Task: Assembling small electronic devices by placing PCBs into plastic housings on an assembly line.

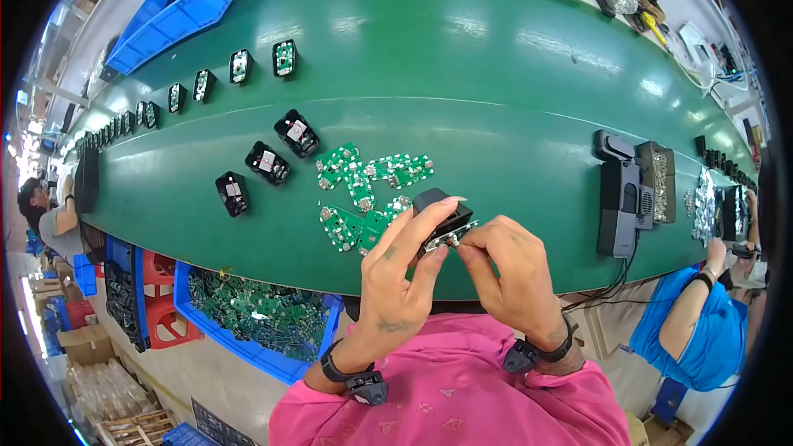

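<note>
Black housing (pixel 457 216) | our left hand (pixel 398 268) curls round, steadying it | our right hand (pixel 514 271) pinches a circuit board (pixel 447 240) edgewise | loose boards (pixel 361 191) lie near, likely for easy reach

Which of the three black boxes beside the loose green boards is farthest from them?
The leftmost box; the middle one and right one sit closer to the green boards.

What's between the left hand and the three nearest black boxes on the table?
Green boards lie there, on the table, between the left hand and those three boxes, in the head view.
</note>
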`<state>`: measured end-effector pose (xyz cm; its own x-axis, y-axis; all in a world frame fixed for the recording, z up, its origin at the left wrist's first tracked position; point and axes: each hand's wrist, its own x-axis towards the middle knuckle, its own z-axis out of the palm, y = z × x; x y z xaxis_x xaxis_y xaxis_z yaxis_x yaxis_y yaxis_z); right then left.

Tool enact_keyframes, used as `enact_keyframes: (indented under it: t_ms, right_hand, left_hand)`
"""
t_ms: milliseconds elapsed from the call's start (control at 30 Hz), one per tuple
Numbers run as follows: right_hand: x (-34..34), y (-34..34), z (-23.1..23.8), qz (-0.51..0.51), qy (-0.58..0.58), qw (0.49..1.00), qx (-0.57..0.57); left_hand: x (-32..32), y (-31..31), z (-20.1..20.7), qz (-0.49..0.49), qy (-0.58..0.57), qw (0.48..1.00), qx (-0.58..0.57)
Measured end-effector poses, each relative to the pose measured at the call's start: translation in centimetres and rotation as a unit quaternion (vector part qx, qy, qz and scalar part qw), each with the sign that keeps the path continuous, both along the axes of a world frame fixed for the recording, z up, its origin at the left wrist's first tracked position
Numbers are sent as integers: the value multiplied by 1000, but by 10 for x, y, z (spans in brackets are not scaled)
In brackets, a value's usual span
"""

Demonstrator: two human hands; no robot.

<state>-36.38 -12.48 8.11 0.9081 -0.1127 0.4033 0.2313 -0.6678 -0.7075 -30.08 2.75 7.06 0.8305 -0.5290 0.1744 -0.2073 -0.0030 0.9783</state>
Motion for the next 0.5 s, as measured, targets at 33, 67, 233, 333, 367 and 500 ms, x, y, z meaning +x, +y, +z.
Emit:
enact_keyframes:
  t_ms: [33,67,233,333,367,500]
  right_hand:
    - [0,-1,1,-1,0,1000,-1]
    - [-1,-2,1,1,5,1000,-13]
    - [-1,-2,4,2,26,998,-53]
    - [1,1,6,2,39,996,-77]
    - [2,3,5,-7,44,994,-100]
    - [6,8,-3,-11,52,988,-147]
  left_hand:
    - [0,-2,0,18,-15,1000,-10]
    - [1,-1,1,17,-14,1000,-11]
    - [7,1,8,-26,-113,991,69]
    - [6,-1,8,1,-140,987,84]
    - [5,-2,7,2,-139,987,84]
    - [1,-5,1,37,-134,983,121]
